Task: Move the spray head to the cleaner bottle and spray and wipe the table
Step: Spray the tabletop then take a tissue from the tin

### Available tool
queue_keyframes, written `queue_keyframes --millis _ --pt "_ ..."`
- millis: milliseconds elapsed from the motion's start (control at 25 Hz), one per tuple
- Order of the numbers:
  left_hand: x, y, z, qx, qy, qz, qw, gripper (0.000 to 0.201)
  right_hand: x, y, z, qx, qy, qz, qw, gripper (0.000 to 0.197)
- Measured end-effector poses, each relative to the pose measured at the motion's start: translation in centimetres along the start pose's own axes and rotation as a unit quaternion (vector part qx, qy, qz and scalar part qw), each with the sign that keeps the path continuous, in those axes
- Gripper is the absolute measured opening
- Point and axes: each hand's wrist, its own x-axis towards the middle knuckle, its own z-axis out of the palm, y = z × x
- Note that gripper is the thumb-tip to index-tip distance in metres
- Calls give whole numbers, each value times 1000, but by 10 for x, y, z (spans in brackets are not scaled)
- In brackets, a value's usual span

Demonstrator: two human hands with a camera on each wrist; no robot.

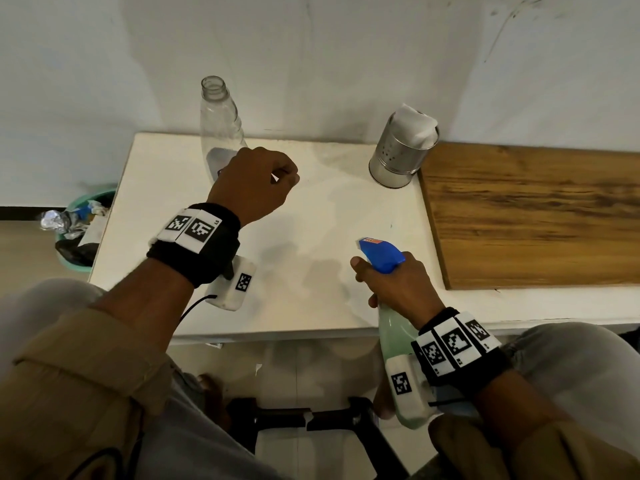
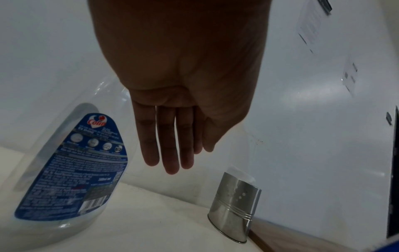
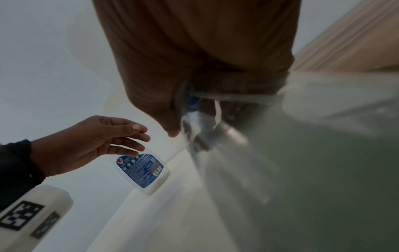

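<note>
My right hand (image 1: 388, 285) grips the neck of a pale green bottle (image 1: 394, 341) topped by a blue spray head (image 1: 381, 256), held tilted over the front edge of the white table (image 1: 311, 216). In the right wrist view the bottle (image 3: 302, 162) fills the frame, blurred. A clear empty bottle (image 1: 218, 126) with a blue label (image 2: 71, 170) stands uncapped at the back left. My left hand (image 1: 263, 181) hovers just in front of it, holding nothing, fingers (image 2: 170, 153) relaxed and hanging down.
A steel holder (image 1: 398, 157) with a white cloth (image 1: 415, 126) in it stands at the back by the wall. A wooden board (image 1: 533, 216) covers the table's right part. A green bin (image 1: 79, 233) with rubbish sits on the floor at left.
</note>
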Motion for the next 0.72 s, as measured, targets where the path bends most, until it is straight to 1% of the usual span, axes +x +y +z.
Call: queue_keyframes --millis 240,360,440,520,600,720 --pt "0 -1 -1 -4 -3 -6 1000 15 -1 3 -2 8 6 10 1000 46" --pt "0 1 -2 0 -3 -6 1000 15 -2 2 -1 7 2 8 1000 43" --pt "0 2 -3 -1 -2 -3 1000 16 -2 3 0 3 11 8 1000 44" --pt "-1 2 -4 1 1 4 1000 16 0 4 -1 0 5 14 1000 46" --pt "-1 2 -3 1 -3 0 1000 16 0 5 0 1 -3 21 1000 45" --pt "0 2 -3 6 -8 -10 1000 14 0 5 0 2 10 18 1000 41"
